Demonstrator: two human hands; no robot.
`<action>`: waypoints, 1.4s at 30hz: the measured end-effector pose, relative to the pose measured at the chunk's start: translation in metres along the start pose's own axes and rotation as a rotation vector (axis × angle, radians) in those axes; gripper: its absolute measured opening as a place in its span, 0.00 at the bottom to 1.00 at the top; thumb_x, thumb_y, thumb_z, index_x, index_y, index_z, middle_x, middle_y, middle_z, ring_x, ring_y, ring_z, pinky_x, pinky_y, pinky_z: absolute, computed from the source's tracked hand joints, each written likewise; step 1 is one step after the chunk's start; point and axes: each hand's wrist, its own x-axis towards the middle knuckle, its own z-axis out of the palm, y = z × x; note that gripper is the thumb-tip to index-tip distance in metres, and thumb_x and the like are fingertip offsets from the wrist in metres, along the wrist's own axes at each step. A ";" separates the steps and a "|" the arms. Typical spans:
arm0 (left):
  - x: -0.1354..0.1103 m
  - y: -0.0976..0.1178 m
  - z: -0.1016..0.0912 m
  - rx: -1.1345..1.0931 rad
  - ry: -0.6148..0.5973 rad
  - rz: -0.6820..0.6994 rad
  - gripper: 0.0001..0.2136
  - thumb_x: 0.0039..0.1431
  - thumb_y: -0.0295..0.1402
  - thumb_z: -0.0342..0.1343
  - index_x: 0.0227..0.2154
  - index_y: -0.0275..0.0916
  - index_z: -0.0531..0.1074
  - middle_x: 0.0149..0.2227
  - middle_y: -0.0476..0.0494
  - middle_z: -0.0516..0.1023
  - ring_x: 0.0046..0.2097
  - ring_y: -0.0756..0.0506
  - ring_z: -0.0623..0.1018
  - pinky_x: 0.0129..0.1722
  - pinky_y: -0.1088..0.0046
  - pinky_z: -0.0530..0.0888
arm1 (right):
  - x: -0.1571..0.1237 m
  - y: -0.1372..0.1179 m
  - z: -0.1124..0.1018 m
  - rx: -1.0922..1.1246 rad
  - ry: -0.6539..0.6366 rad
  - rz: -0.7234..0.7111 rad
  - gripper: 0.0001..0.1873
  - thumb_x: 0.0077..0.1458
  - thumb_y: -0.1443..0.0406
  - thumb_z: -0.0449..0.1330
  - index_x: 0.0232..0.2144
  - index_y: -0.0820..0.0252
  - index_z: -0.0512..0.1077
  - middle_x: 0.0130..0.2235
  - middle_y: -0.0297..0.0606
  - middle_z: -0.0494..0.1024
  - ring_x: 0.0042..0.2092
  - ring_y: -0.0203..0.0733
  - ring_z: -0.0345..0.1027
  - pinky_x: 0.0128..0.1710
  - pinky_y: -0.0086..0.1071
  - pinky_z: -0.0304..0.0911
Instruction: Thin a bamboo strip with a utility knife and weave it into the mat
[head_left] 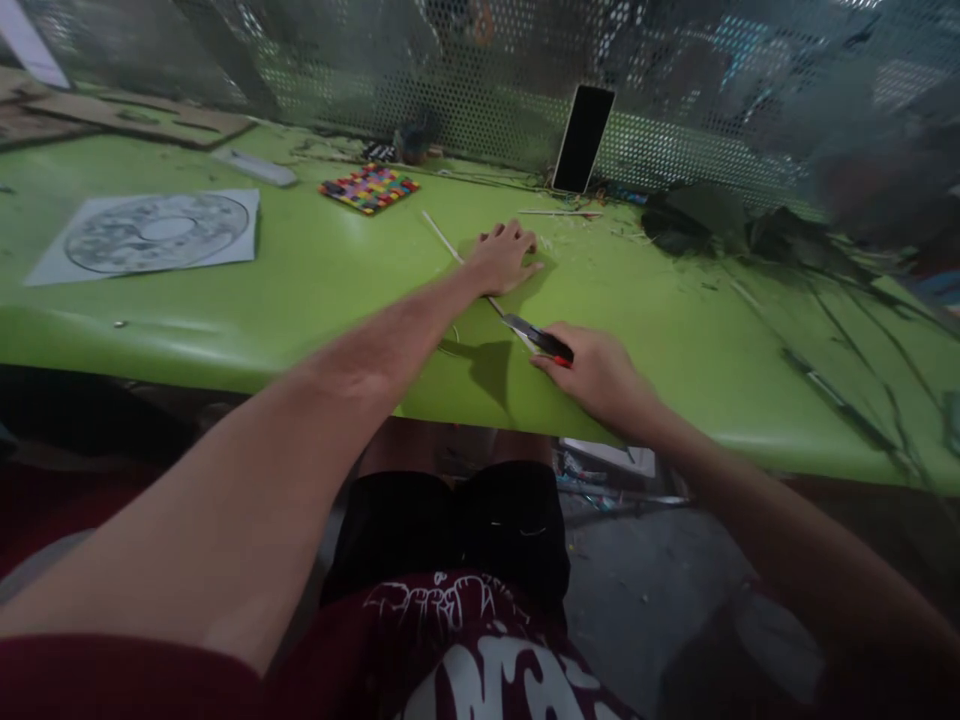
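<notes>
My right hand (pixel 604 372) is closed around the handle of a utility knife (pixel 536 338), black with a red part, its blade pointing left and away from me. The blade lies over or against a thin pale strip (pixel 441 235) that runs diagonally along the green tabletop. My left hand (pixel 504 260) rests palm down across that strip, fingers spread and slightly bent, holding nothing between them. Part of the strip is hidden beneath this hand. A thin curled shaving (pixel 452 340) lies left of the knife.
A phone (pixel 583 138) leans against the perforated metal screen (pixel 465 85). Behind my left hand lies a colourful mosaic square (pixel 368 188). A printed paper (pixel 161 232) and cardboard (pixel 142 115) are left; dark leaves (pixel 697 220) and a slim tool (pixel 836 398) are right.
</notes>
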 end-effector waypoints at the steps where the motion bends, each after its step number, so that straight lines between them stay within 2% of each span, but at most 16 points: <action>1: 0.001 0.000 0.001 0.002 0.004 0.004 0.23 0.68 0.48 0.49 0.58 0.40 0.70 0.64 0.32 0.66 0.69 0.27 0.62 0.70 0.42 0.56 | 0.000 -0.003 0.000 -0.031 -0.004 0.017 0.11 0.64 0.60 0.59 0.42 0.61 0.76 0.35 0.43 0.80 0.34 0.45 0.68 0.35 0.36 0.54; 4: 0.002 -0.001 0.003 0.007 0.029 0.012 0.21 0.67 0.46 0.51 0.56 0.40 0.72 0.63 0.33 0.67 0.67 0.27 0.64 0.69 0.42 0.58 | -0.004 -0.007 0.002 -0.136 -0.014 0.052 0.10 0.64 0.64 0.56 0.40 0.61 0.75 0.36 0.44 0.79 0.35 0.45 0.68 0.35 0.36 0.53; 10: 0.003 -0.001 0.005 -0.031 0.073 0.044 0.18 0.66 0.43 0.54 0.54 0.40 0.73 0.60 0.33 0.69 0.65 0.28 0.67 0.67 0.39 0.60 | -0.010 -0.020 0.007 -0.329 -0.029 0.146 0.13 0.63 0.68 0.53 0.45 0.63 0.74 0.41 0.49 0.81 0.38 0.48 0.71 0.33 0.37 0.50; 16: 0.001 0.003 0.002 -0.037 0.054 0.029 0.19 0.67 0.43 0.53 0.54 0.38 0.74 0.60 0.29 0.69 0.65 0.27 0.66 0.67 0.39 0.61 | -0.006 -0.041 0.005 -0.414 -0.099 0.276 0.15 0.65 0.71 0.49 0.48 0.65 0.72 0.44 0.52 0.81 0.38 0.49 0.74 0.31 0.37 0.48; 21: 0.000 0.004 0.001 -0.052 0.053 0.027 0.19 0.67 0.42 0.53 0.54 0.38 0.73 0.60 0.30 0.69 0.65 0.27 0.66 0.68 0.38 0.59 | 0.001 -0.046 -0.002 -0.414 -0.170 0.288 0.16 0.65 0.71 0.49 0.49 0.65 0.72 0.44 0.52 0.81 0.38 0.48 0.73 0.32 0.36 0.50; 26: 0.000 0.004 0.001 -0.053 0.048 0.027 0.19 0.66 0.41 0.54 0.54 0.39 0.74 0.61 0.30 0.69 0.66 0.26 0.66 0.68 0.39 0.60 | 0.003 -0.038 -0.005 -0.410 -0.208 0.217 0.16 0.65 0.71 0.46 0.47 0.66 0.71 0.42 0.53 0.80 0.34 0.45 0.70 0.30 0.36 0.51; 30: 0.001 0.003 0.001 -0.017 0.063 0.042 0.17 0.66 0.41 0.53 0.53 0.39 0.74 0.60 0.30 0.70 0.64 0.27 0.68 0.67 0.38 0.63 | 0.002 -0.030 -0.005 -0.368 -0.205 0.188 0.14 0.66 0.69 0.46 0.44 0.64 0.72 0.36 0.49 0.80 0.31 0.44 0.67 0.30 0.36 0.52; 35: 0.001 0.002 0.002 -0.062 0.062 0.038 0.18 0.66 0.42 0.53 0.53 0.40 0.74 0.60 0.30 0.70 0.66 0.26 0.67 0.68 0.37 0.59 | 0.000 -0.011 -0.013 -0.067 -0.114 0.162 0.10 0.64 0.63 0.52 0.38 0.61 0.72 0.34 0.44 0.79 0.32 0.42 0.67 0.33 0.35 0.57; 37: 0.002 0.002 0.002 -0.075 0.055 0.033 0.18 0.66 0.43 0.53 0.54 0.41 0.74 0.60 0.30 0.69 0.66 0.25 0.65 0.69 0.37 0.57 | -0.012 -0.001 -0.025 0.119 -0.096 0.135 0.09 0.61 0.60 0.56 0.36 0.59 0.72 0.33 0.40 0.78 0.33 0.41 0.68 0.35 0.34 0.60; 39: 0.003 0.001 0.003 -0.062 0.047 0.039 0.19 0.66 0.43 0.52 0.55 0.40 0.73 0.61 0.29 0.69 0.67 0.25 0.65 0.69 0.36 0.57 | -0.033 0.011 -0.041 0.233 -0.178 0.101 0.11 0.60 0.56 0.59 0.34 0.57 0.72 0.32 0.38 0.77 0.33 0.41 0.68 0.35 0.34 0.62; 41: 0.004 -0.001 0.004 -0.034 0.038 0.058 0.21 0.66 0.43 0.51 0.56 0.36 0.73 0.63 0.27 0.67 0.67 0.24 0.65 0.68 0.35 0.57 | -0.061 0.023 -0.057 0.241 -0.313 0.080 0.12 0.61 0.54 0.59 0.31 0.55 0.72 0.29 0.38 0.76 0.30 0.41 0.67 0.32 0.34 0.62; 42: 0.005 -0.001 0.005 -0.021 0.033 0.070 0.22 0.66 0.43 0.50 0.57 0.36 0.72 0.63 0.26 0.66 0.67 0.23 0.64 0.67 0.35 0.58 | -0.076 0.031 -0.064 0.179 -0.325 0.091 0.14 0.63 0.53 0.58 0.31 0.53 0.73 0.29 0.39 0.76 0.30 0.41 0.68 0.31 0.34 0.63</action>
